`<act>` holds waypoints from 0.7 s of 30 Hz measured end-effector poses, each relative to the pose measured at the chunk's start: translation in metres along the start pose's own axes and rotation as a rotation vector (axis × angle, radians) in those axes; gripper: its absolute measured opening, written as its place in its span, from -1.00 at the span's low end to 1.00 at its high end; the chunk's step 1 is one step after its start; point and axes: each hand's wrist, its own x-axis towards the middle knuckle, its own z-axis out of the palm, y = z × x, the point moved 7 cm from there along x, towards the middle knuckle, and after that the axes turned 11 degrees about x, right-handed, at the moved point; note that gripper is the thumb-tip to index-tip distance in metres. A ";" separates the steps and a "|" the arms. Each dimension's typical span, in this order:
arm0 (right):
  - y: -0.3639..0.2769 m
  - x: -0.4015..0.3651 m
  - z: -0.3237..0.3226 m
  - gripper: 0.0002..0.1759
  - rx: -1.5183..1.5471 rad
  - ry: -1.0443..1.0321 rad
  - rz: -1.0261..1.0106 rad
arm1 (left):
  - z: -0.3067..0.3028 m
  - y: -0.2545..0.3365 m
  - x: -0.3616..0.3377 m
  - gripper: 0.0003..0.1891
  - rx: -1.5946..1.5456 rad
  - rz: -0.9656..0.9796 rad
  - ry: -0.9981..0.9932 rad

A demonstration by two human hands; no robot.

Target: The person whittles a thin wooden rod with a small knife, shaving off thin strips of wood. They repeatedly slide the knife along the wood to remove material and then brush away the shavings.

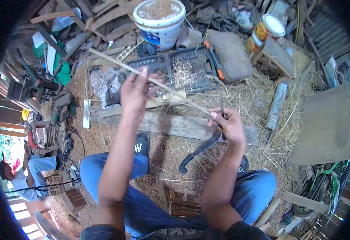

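A long, thin, pale strip (174,91), which looks like bamboo or wood, slants across the view between both hands. My left hand (136,91) is closed round it in a thumb-and-finger pinch, with its far end reaching beyond to the upper left. At the strip's lower right end, my right hand (227,123) is closed, with the thumb pressing near the strip. A knife with a dark, hooked handle (199,154) is also in the right hand. Its narrow blade points up past the fingers, and its handle hangs below. The fingers partly hide the blade.
A wooden plank (183,127) lies on the straw-strewn ground before me. Beyond it are an open black tool case (165,64), a white bucket (159,30) and a small wooden stool (277,56). Another person (27,176) sits at far left. A flat board (329,124) is at right.
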 end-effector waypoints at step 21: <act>-0.139 -0.047 0.021 -0.73 -0.277 0.282 -0.352 | 0.074 0.066 -0.066 -0.65 0.227 0.086 -0.655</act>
